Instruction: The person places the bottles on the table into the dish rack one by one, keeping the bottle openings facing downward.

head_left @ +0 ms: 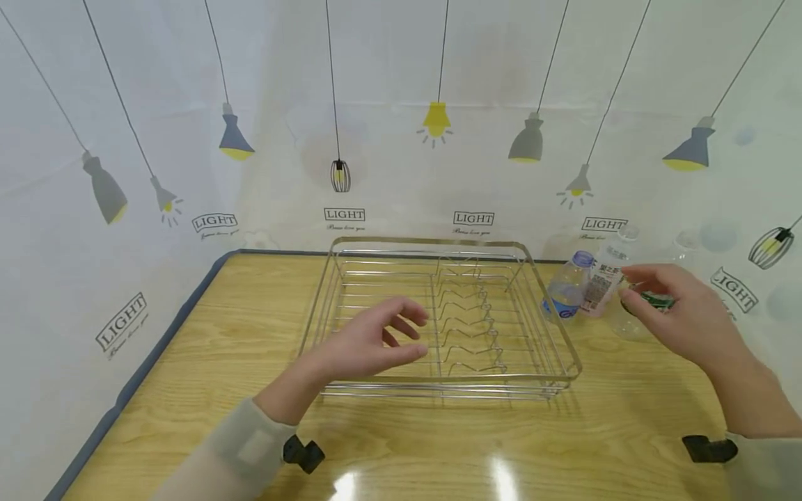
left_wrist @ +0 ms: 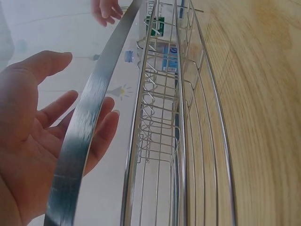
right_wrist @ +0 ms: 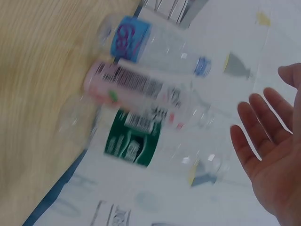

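Note:
A metal wire dish rack stands on the wooden table. My left hand is over its front left part, fingers loosely bent and holding nothing; the left wrist view shows the palm beside the flat rim. At the right my right hand hovers near three plastic bottles, its fingers relaxed and apart from them. They are a blue-labelled bottle, a pinkish bottle with a barcode and a clear bottle with a green label. In the head view the right hand partly covers the green-labelled one.
Zigzag wire dividers run along the rack's right half. A white cloth printed with hanging lamps stands behind and beside the wooden table, with a dark blue edge strip at the left.

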A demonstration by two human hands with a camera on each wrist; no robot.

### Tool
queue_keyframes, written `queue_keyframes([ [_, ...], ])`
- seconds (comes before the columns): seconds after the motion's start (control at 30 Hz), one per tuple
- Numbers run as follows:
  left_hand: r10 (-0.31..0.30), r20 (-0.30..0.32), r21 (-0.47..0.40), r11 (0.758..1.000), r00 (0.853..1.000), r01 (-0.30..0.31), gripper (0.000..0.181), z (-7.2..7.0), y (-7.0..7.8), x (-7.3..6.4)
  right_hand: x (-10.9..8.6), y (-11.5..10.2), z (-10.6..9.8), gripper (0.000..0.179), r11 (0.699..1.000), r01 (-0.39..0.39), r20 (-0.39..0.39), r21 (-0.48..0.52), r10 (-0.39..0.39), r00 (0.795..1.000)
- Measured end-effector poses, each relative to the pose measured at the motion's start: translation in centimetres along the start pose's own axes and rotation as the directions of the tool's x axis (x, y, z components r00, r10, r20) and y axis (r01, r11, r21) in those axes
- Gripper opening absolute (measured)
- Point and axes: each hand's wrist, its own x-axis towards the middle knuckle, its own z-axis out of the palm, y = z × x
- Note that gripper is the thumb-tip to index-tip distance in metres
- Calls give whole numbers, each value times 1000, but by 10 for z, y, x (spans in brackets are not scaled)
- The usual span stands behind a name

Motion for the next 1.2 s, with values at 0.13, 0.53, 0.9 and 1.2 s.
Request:
queue_keyframes([
  [0.13,5,13,-9,1000,1000,-5,55,1,1,2,-5,24,-9,47,988,-151,-115,-12,149,982],
  [0.53,-22,35,-71,997,999,25,54,9,-1,5,-13,93,8,98,872,-453,112,183,440,891],
  [0.9,-25,17,-64,998,1000,26,53,10,-1,2,0,107,23,112,807,-528,185,265,495,849],
  [1.2,-28,13,-73,997,1000,28,53,9,-2,2,5,107,28,106,783,-543,145,303,525,839],
])
